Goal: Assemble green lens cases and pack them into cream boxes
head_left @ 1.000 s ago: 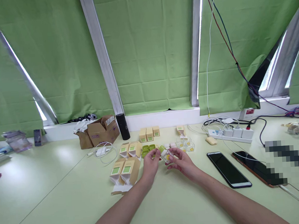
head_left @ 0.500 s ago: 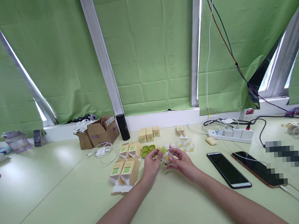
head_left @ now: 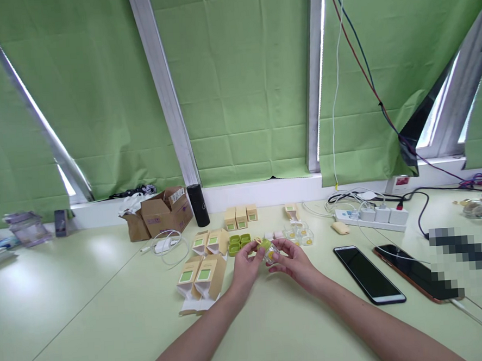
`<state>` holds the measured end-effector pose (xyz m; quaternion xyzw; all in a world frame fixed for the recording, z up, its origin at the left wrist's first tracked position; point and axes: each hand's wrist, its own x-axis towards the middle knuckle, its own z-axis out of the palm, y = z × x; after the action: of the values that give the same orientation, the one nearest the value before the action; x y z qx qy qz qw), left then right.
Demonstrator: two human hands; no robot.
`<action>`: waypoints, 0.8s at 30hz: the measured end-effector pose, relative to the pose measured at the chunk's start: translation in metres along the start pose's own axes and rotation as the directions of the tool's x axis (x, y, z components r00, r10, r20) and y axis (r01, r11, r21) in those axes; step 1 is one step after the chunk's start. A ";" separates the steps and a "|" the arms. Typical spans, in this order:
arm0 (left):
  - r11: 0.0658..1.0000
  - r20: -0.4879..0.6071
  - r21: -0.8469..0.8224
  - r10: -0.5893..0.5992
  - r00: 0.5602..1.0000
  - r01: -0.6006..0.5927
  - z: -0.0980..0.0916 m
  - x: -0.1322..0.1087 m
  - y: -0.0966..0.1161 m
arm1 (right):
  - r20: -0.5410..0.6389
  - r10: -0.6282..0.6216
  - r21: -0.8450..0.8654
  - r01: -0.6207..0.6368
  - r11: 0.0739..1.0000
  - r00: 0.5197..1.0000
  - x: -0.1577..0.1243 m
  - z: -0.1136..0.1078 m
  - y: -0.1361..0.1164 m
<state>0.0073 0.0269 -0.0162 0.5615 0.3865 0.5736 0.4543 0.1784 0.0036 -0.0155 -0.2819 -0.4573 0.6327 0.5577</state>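
Note:
My left hand (head_left: pixel 245 267) pinches a small green lid (head_left: pixel 265 244) that has a pale yellow loop. Closed around a clear little container (head_left: pixel 271 255) with a yellow mark is my right hand (head_left: pixel 294 263). Lid and container meet between my fingertips; whether they are fastened I cannot tell. Several green square lids (head_left: pixel 239 241) sit just beyond my left hand. Behind my right hand stand several clear containers (head_left: pixel 303 234), with small pinkish-white pieces (head_left: pixel 273 234) to their left.
Opened cream boxes (head_left: pixel 209 275) lie left of my hands, and smaller cream boxes (head_left: pixel 241 216) stand farther back. A cardboard carton (head_left: pixel 165 215) and black cylinder (head_left: pixel 198 205) are at the wall. Phones (head_left: pixel 369 273) and a power strip (head_left: pixel 374 218) lie to the right.
The green lid and the clear container have turned slightly more upright between my fingers and look closer together. Both hands have barely moved.

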 end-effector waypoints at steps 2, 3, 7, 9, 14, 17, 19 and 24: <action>1.000 -0.008 0.006 -0.001 1.000 0.001 0.000 0.000 0.000 | 0.002 -0.003 0.004 0.003 1.000 1.000 0.000 -0.001 0.001; 1.000 -0.009 0.008 0.002 1.000 -0.002 0.000 0.000 0.000 | 0.003 -0.007 0.005 0.007 1.000 1.000 0.001 -0.001 0.001; 1.000 0.006 0.003 0.014 1.000 -0.015 -0.001 -0.002 0.004 | 0.011 -0.031 0.019 0.031 0.999 0.999 0.001 -0.003 0.002; 1.000 0.011 0.001 0.025 1.000 -0.025 -0.001 -0.003 0.006 | 0.016 -0.041 0.033 0.041 0.999 0.999 0.001 -0.003 0.000; 0.996 0.074 0.058 0.069 0.995 -0.073 -0.001 -0.010 0.007 | 0.020 -0.064 0.051 0.063 0.997 0.998 -0.001 -0.002 -0.004; 0.980 0.095 0.150 0.117 0.989 -0.130 0.002 -0.014 0.008 | 0.024 -0.087 0.059 0.085 0.995 0.996 -0.002 -0.001 -0.003; 0.966 0.098 0.204 0.142 0.985 -0.160 0.004 -0.015 0.009 | 0.024 -0.096 0.050 0.094 0.994 0.995 -0.001 -0.001 -0.002; 0.949 0.075 0.271 0.144 0.987 -0.159 0.007 -0.017 0.011 | 0.053 -0.101 0.001 0.101 0.995 0.993 -0.002 0.000 0.000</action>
<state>0.0123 0.0068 -0.0105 0.6628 0.4061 0.5317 0.3364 0.1786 0.0013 -0.0157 -0.2420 -0.4862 0.6105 0.5765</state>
